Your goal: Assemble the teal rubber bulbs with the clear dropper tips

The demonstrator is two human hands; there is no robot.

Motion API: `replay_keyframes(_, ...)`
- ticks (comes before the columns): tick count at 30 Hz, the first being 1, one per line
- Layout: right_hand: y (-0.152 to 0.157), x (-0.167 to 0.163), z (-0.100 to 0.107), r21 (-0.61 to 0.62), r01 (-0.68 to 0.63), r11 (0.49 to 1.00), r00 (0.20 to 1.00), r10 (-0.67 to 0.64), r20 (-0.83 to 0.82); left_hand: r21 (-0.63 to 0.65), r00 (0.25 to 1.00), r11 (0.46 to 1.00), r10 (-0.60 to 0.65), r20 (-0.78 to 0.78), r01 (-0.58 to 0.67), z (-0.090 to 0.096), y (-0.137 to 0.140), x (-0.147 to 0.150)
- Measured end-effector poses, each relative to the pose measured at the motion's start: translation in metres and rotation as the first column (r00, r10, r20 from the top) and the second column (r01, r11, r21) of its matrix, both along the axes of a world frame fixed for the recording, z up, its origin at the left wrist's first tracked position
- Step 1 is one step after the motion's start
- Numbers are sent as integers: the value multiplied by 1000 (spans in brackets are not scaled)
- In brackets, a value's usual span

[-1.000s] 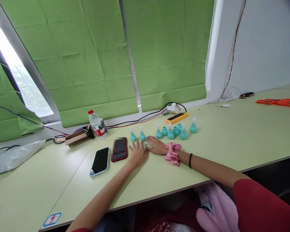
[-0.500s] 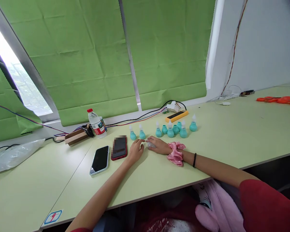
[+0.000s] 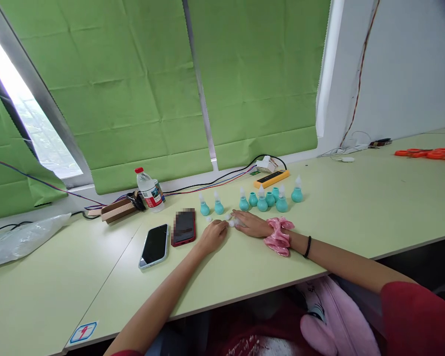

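My left hand point(image 3: 214, 236) rests on the table with its fingers curled, their tips beside a small whitish translucent piece point(image 3: 231, 224); what they hold, if anything, is hidden. Stretched flat, my right hand point(image 3: 252, 224) lies over more translucent pieces point(image 3: 239, 222), partly covering them. Two loose pieces sit just beyond my hands, one being a small cap-like piece point(image 3: 209, 219). Behind them stand several turquoise bulbs with clear pointed tips, such as the left one point(image 3: 204, 208) and the right one point(image 3: 297, 194). Among them are a few tipless bulbs point(image 3: 252, 199).
Two phones, one pale-edged point(image 3: 154, 246) and one red-cased point(image 3: 184, 227), lie left of my hands. Farther back are a water bottle point(image 3: 150, 192), a cardboard box point(image 3: 118, 210), cables and a yellow power strip point(image 3: 272, 179). Orange-handled scissors point(image 3: 430, 154) lie far right.
Both hands have shifted slightly; the right has moved right and its fingers lie flatter. Several small translucent pieces now show loose on the table around them.
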State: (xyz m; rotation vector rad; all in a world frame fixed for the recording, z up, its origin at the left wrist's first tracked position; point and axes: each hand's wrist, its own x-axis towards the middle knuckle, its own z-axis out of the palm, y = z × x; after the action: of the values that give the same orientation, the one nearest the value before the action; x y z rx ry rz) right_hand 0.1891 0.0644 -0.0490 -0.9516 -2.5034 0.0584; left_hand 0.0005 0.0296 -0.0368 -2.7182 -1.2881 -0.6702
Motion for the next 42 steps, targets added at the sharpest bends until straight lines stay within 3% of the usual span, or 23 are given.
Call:
replay_keyframes(5, -10, -4, 7, -34, -22, 999, 999, 21, -24, -53, 994, 997, 59, 89, -54, 0, 3, 1)
replay_keyframes(13, -19, -4, 21, 155, 116, 981, 992, -121, 28, 3, 962, 994, 103, 254, -107, -3, 8, -3)
replay_keyframes(19, -15, 2, 24, 134, 104, 986, 990, -115, 84, -82, 904, 994, 103, 415, -75, -3, 6, -2)
replay_keyframes(23, -10, 2, 22, 136, 50, 989, 998, -54, 24, -142, 876, 985, 149, 459, -93, -1, 4, -1)
replay_keyframes(28, -14, -3, 26, 185, -2, 983, 985, 34, -170, -159, 882, 983, 155, 445, -92, 1, 2, 0)
replay_keyframes(31, -22, -7, 28, 93, -30, 995, 967, 53, -251, -151, 876, 984, 156, 456, -97, 1, 2, -1)
replay_keyframes(34, -28, -9, 26, -8, -64, 998, 974, 60, -218, -180, 868, 978, 177, 463, -103, 1, 2, -1)
replay_keyframes(39, -22, -9, 21, 6, -21, 1000, 977, 22, -212, -241, 835, 966, 208, 509, -93, 6, -1, 1)
replay_keyframes(42, -17, -10, 19, -4, -30, 1000, 940, 27, -341, -318, 749, 946, 249, 615, -54, 9, -2, 2)
